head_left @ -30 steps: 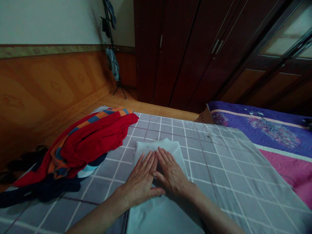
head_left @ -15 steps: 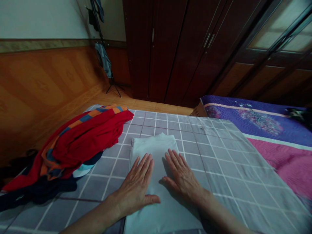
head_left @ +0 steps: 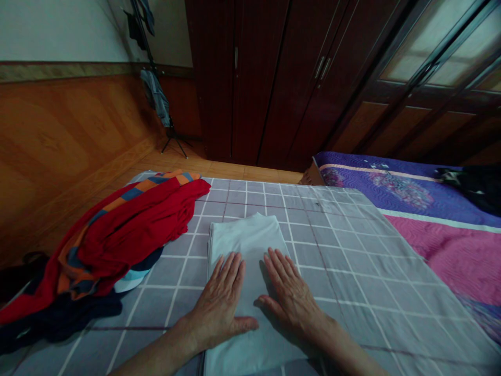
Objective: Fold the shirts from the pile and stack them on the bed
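Note:
A pale, folded piece of clothing [head_left: 250, 235] lies flat on the grey checked bedsheet [head_left: 352, 292]. My left hand [head_left: 221, 303] rests on its left part, palm down, fingers stretched out and thumb pointing inward. On its right side lies my right hand [head_left: 291, 292], also flat, with its fingers forward and thumb out. Neither hand grips anything. Dark edges of cloth show beneath the pale piece along its left side. How many layers it has, I cannot tell.
At the left is a heap of red clothes [head_left: 136, 235] with orange and blue striped cloth and dark garments [head_left: 70, 313]. A purple and pink quilt [head_left: 410, 209] lies to the right. Beyond the bed stand a dark wardrobe [head_left: 254, 94] and a clothes stand [head_left: 156, 99].
Both hands have slid slightly toward me over the pale cloth, staying flat. The camera view has turned a little to the right.

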The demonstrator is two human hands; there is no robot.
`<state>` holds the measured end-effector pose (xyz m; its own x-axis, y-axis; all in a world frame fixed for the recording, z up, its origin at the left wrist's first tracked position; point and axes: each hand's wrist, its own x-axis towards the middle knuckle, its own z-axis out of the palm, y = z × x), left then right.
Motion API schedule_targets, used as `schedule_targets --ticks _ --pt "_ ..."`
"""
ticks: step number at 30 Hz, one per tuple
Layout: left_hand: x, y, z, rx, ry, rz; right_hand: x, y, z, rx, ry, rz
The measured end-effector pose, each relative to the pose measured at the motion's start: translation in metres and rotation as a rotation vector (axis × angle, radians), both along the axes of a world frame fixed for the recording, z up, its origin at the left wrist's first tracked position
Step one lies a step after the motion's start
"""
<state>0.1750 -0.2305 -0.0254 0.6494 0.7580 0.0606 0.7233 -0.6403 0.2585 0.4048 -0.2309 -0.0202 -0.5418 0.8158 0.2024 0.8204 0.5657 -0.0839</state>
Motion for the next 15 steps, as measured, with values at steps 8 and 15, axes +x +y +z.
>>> schedule_targets --ticks 8,15 --pt "0.0 -0.001 0.002 -0.041 0.052 0.031 -0.019 0.042 -0.002 -0.106 -0.04 0.043" --pt "0.001 -0.001 0.014 -0.093 0.101 0.028 0.024 0.049 -0.003 -0.068 -0.077 -0.313"
